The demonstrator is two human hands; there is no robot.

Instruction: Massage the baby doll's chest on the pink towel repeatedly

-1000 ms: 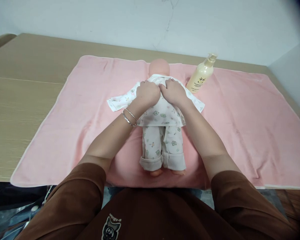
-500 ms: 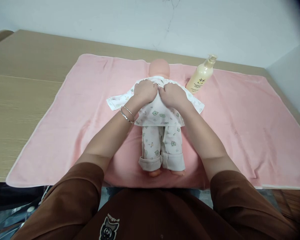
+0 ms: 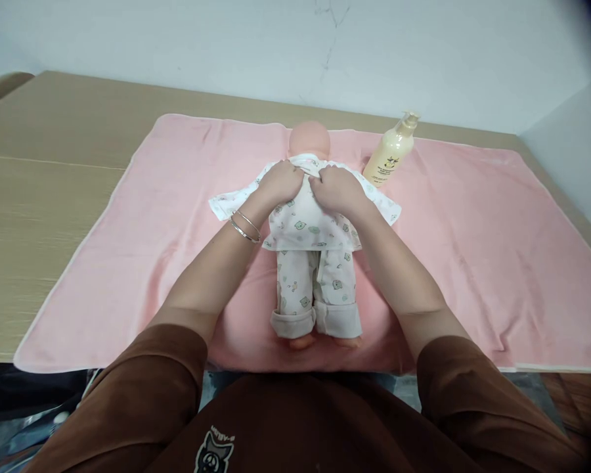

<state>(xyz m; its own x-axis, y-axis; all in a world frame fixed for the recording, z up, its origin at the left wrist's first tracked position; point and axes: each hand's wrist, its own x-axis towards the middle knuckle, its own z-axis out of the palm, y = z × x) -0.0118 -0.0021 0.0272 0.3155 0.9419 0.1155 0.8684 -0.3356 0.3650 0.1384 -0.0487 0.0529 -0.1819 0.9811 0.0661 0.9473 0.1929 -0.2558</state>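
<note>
We see left arm (image 3: pixel 201 282) and right arm (image 3: pixel 406 266) stretched forward, converging; left hand (image 3: pixel 282 182), right hand (image 3: pixel 339 189) curled, backs up, just apart.

Matt cloth shirt (image 3: pixel 308 220), glossy plastic bottle (image 3: pixel 389 156)

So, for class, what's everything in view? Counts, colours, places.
table: 1, tan, across the view
cloth: 1, pink, on table
doll: 1, pink, lying on cloth
top: 1, white with prints, on doll
trousers: 1, white with prints, on doll
bottle: 1, pale yellow, on cloth, right of doll
walls: 2, whitish, behind and far right
floor: 1, brown, bottom right
curved object: 1, brown, upper left, unclear
clutter: can't count, dark and bluish, bottom left
bangles: 2, silver, left wrist
shirt: 1, brown, bottom centre
left hand: 1, bare, touching top
right hand: 1, bare, touching top
</note>
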